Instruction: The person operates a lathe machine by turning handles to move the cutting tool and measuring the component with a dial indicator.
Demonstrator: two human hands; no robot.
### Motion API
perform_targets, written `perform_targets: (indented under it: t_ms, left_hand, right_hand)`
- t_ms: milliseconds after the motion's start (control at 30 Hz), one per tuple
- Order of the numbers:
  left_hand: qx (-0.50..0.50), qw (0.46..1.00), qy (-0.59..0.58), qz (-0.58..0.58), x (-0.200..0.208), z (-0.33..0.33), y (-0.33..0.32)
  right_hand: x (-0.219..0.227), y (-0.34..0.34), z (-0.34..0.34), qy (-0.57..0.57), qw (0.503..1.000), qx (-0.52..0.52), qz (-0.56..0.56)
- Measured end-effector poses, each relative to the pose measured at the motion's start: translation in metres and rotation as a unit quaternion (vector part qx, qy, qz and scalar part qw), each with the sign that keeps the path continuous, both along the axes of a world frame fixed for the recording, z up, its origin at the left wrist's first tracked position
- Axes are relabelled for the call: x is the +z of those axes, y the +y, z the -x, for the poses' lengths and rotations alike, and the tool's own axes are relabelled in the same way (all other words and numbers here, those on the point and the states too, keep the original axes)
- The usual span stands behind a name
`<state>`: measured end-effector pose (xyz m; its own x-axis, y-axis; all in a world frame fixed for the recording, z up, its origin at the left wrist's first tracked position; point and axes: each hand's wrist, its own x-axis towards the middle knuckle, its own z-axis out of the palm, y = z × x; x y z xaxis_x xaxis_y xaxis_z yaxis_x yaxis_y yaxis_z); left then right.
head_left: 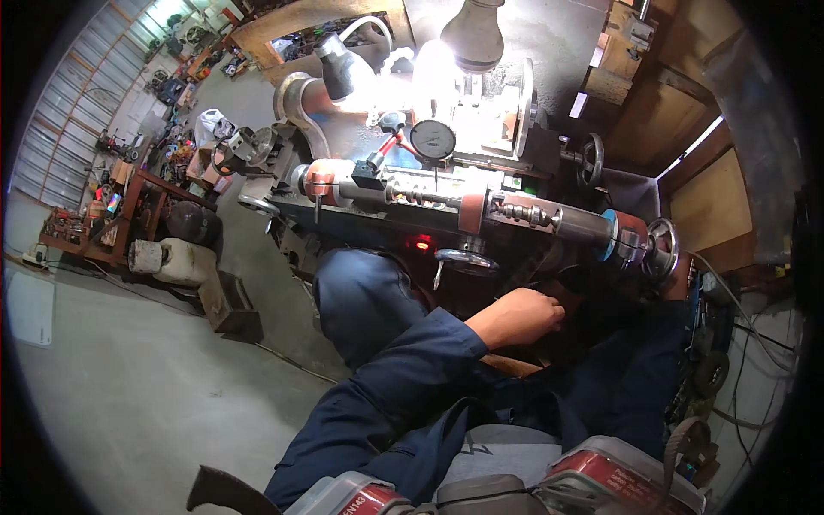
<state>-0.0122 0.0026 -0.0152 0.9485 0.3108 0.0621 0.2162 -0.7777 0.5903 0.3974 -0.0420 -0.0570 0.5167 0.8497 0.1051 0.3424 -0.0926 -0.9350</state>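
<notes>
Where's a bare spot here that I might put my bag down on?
The grey floor at the left has a wide bare patch, bordered by the white panel, the brown box and the person's left sleeve. The machine is crowded: the dial gauge and lobed shaft sit close together, and the right hand is beside the right handwheel.

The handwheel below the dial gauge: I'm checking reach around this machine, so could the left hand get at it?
Probably yes: the left hand is below and right of the handwheel in the picture, and nothing visible blocks the gap, though one view leaves depth uncertain.
</notes>
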Motion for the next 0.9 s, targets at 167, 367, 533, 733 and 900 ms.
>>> perform_targets:
  t_ms: [167, 367, 533, 733, 900]
  left_hand:
    - [-0.006, 1.0, 0.002, -0.001, 0.0, 0.0, 0.0]
    - [-0.001, 1.0, 0.024, 0.003, 0.006, 0.001, 0.001]
    - [-0.001, 1.0, 0.009, 0.008, 0.005, -0.002, 0.0]
    - [0.002, 1.0, 0.004, 0.006, 0.004, -0.001, 0.001]
    - [-0.003, 1.0, 0.001, -0.005, 0.001, -0.001, 0.001]
  right_hand:
    - [0.002, -0.047, 0.016, -0.035, 0.998, 0.056, 0.011]
    - [0.068, -0.072, 0.036, -0.026, 0.997, 0.059, 0.032]
    - [0.076, -0.032, 0.026, -0.059, 0.997, -0.041, -0.023]
    - [0.064, 0.015, 0.017, -0.005, 1.0, -0.008, -0.026]
    - [0.025, 0.018, -0.001, -0.068, 0.992, 0.104, 0.017]
